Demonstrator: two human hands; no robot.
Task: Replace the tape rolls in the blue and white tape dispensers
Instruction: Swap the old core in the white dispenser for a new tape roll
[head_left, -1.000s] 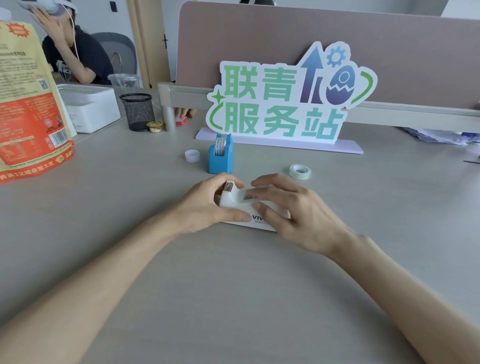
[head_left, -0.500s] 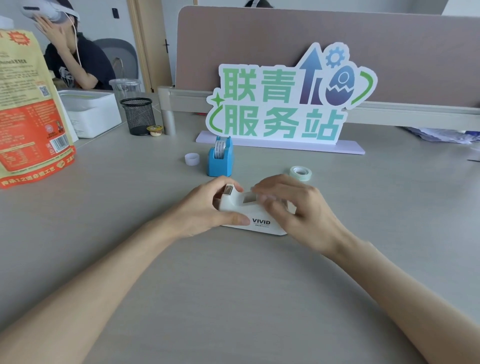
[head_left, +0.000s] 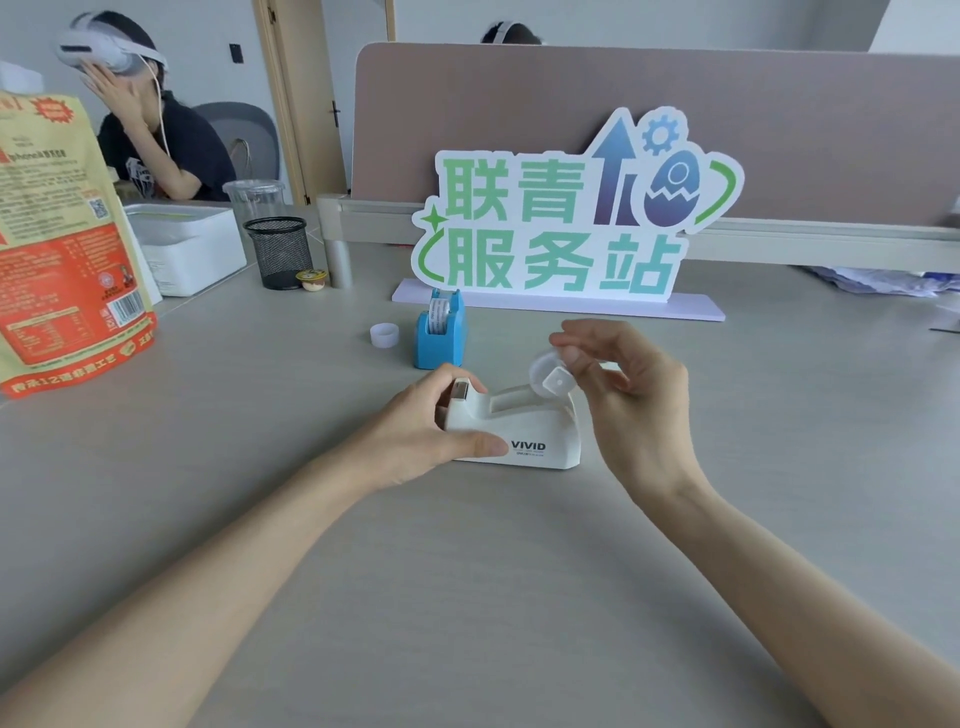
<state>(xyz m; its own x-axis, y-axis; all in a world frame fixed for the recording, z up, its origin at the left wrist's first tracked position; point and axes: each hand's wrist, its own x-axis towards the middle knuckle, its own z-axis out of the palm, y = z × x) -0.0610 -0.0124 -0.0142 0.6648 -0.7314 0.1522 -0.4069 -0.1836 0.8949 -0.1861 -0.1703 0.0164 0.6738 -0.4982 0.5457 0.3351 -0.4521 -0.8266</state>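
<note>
The white tape dispenser, marked VIVID, sits on the grey desk in the middle. My left hand grips its front end by the cutter. My right hand holds a white spool core just above the dispenser's rear cradle, pinched between thumb and fingers. Behind stands the blue tape dispenser with a roll of tape in it. A small white core lies to its left. The loose tape roll seen before is hidden behind my right hand.
A large green-lettered sign stands behind the dispensers. At the left are an orange bag, a white box, a black mesh cup and a clear cup. A seated person is at the far left.
My right hand has lifted off the white dispenser's top and now holds the white spool core above its rear. My left hand stays on the front end.
</note>
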